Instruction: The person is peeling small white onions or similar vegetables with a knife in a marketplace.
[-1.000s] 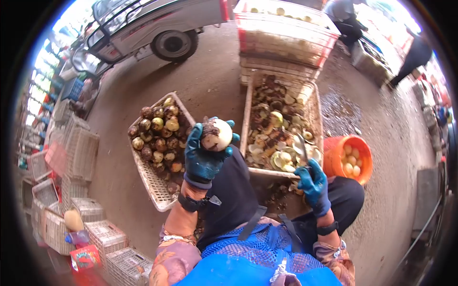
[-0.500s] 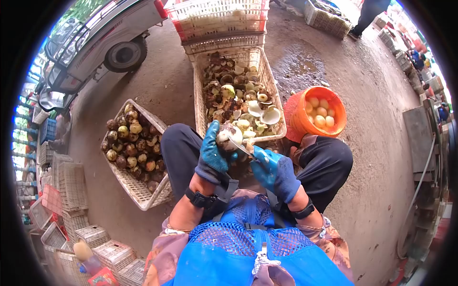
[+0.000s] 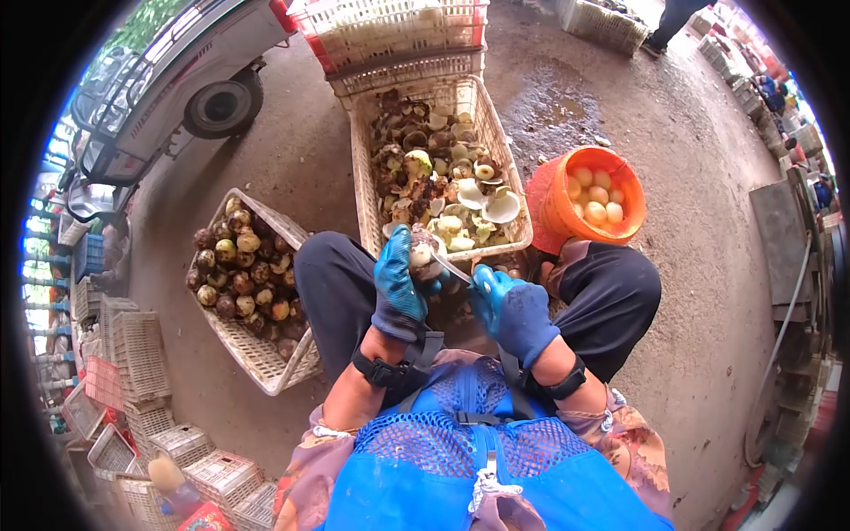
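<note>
Since half a second ago, both gloved hands have drawn a little closer to the body and the fruit has turned in the grip, its dark husk now facing up; the view has barely shifted. That fruit point(image 3: 423, 252), a round thing half brown-husked and half pale, sits above the person's lap between the knees, clasped in the left hand point(image 3: 398, 288), whose blue-gloved fingers wrap around it so the uncut side faces the blade; the right hand point(image 3: 513, 314), also gloved, is closed around the handle of a knife point(image 3: 452, 268), the blade laid against the fruit's side (an angle that looks suited to paring husk away from the body). Just ahead of the knees stands a white crate of peelings point(image 3: 434, 168), heaped with husk scraps and pale caps, placed where cuttings can drop straight from the blade; to its right, near the right knee, an orange bucket point(image 3: 553, 217) holds smooth cream-coloured peeled fruit, within easy reach of the knife hand; to the left, beside the left leg, a white basket of unpeeled fruit point(image 3: 243, 265) lies handy to the holding hand. Farther off, stacked crates point(image 3: 390, 35), a parked vehicle point(image 3: 177, 80) and more empty baskets point(image 3: 133, 354) ring the wet concrete.
</note>
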`<state>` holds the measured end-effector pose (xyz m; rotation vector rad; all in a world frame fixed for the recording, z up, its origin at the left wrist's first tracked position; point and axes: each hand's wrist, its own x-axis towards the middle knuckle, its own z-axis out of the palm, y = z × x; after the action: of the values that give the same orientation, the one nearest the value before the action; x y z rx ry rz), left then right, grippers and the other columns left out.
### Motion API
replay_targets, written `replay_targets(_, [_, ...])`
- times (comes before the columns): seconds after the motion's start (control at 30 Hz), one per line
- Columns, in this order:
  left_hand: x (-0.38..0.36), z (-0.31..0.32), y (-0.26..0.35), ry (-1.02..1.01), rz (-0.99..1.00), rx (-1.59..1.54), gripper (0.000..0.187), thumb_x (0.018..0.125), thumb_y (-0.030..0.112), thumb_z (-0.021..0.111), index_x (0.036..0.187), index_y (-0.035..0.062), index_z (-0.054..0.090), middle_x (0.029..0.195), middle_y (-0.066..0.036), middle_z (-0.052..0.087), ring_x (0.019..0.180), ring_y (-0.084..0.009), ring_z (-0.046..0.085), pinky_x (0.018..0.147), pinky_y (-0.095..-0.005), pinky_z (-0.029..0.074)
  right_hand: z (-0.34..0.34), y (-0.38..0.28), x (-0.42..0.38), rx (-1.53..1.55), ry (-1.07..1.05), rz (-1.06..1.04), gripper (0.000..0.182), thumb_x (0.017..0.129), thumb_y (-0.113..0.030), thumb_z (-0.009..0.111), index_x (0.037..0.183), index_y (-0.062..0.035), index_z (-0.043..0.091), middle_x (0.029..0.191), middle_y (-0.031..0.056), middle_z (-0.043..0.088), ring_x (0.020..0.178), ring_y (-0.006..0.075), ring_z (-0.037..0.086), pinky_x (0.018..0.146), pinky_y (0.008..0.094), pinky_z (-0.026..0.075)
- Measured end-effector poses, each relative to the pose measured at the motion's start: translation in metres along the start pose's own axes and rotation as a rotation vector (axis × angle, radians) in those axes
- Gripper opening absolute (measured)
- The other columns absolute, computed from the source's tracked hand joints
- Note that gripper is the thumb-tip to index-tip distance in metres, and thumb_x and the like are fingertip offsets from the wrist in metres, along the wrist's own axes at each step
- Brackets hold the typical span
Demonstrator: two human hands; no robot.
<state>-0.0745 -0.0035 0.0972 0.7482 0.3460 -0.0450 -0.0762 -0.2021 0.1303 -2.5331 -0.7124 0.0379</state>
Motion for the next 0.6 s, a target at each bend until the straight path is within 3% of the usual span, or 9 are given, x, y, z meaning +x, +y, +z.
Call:
replay_targets(0.1, [-0.004,0.021,0.001,0.096,0.041,-0.065,0.028,0.095,0.038,0.061,0.103,0.0121,0.065,0.088,-0.002,0.067,0.075,-0.0183,0.067,0.060,-0.0332,0.057,0.010,0.012,0.002,0.179,0.021,-0.075,0.015,0.087,-0.016,0.064,0.098,-0.0109,0.056,0.081,0.0159,0.064,0.071,0.0382,0.064,0.058,0.0474,0.048])
replay_targets(0.2, [0.014,0.000,-0.017,0.138,0.220,0.008,0.023,0.095,0.032,0.061,0.108,0.0127,0.064,0.094,-0.004,0.067,0.081,-0.0194,0.068,0.067,-0.0360,0.058,0.012,0.004,0.001,0.153,0.033,-0.043,0.016,0.086,-0.017,0.065,0.099,-0.0122,0.056,0.082,0.0149,0.064,0.071,0.0385,0.063,0.058,0.0477,0.048])
replay_targets(0.23, [0.010,-0.001,-0.016,0.121,0.093,-0.055,0.024,0.094,0.034,0.061,0.110,0.0155,0.062,0.091,-0.003,0.065,0.076,-0.0187,0.067,0.056,-0.0340,0.058,0.010,0.002,0.001,0.108,0.013,-0.032,0.017,0.086,-0.017,0.065,0.100,-0.0122,0.056,0.082,0.0148,0.064,0.072,0.0383,0.064,0.058,0.0475,0.048])
replay_targets(0.33, [0.001,0.008,-0.007,0.237,-0.055,-0.083,0.027,0.093,0.037,0.061,0.109,0.0161,0.062,0.093,-0.005,0.067,0.076,-0.0195,0.068,0.056,-0.0337,0.058,0.010,0.005,0.003,-0.012,-0.021,-0.027,0.021,0.085,-0.018,0.065,0.103,-0.0121,0.056,0.082,0.0146,0.064,0.072,0.0375,0.064,0.058,0.0467,0.048])
replay_targets(0.4, [-0.008,0.022,-0.003,0.173,0.065,0.114,0.029,0.093,0.040,0.061,0.109,0.0166,0.062,0.094,-0.005,0.068,0.075,-0.0213,0.067,0.057,-0.0347,0.058,0.017,0.023,0.010,-0.068,-0.010,-0.063,0.023,0.085,-0.019,0.066,0.105,-0.0121,0.056,0.083,0.0146,0.064,0.073,0.0366,0.065,0.058,0.0462,0.048])
replay_targets(0.57, [0.003,0.015,0.002,0.123,-0.282,-0.153,0.031,0.093,0.041,0.061,0.111,0.0166,0.062,0.094,-0.005,0.067,0.079,-0.0226,0.067,0.060,-0.0379,0.058,0.013,0.033,0.015,-0.077,-0.038,-0.080,0.025,0.087,-0.019,0.064,0.110,-0.0125,0.055,0.086,0.0134,0.066,0.073,0.0343,0.066,0.057,0.0453,0.048])
replay_targets(0.6, [0.004,0.016,-0.001,0.149,-0.192,-0.098,0.031,0.093,0.041,0.062,0.111,0.0161,0.062,0.094,-0.005,0.067,0.080,-0.0228,0.067,0.061,-0.0388,0.058,0.011,0.029,0.013,-0.052,-0.035,-0.068,0.026,0.087,-0.020,0.064,0.110,-0.0126,0.055,0.087,0.0134,0.066,0.073,0.0341,0.066,0.058,0.0452,0.048])
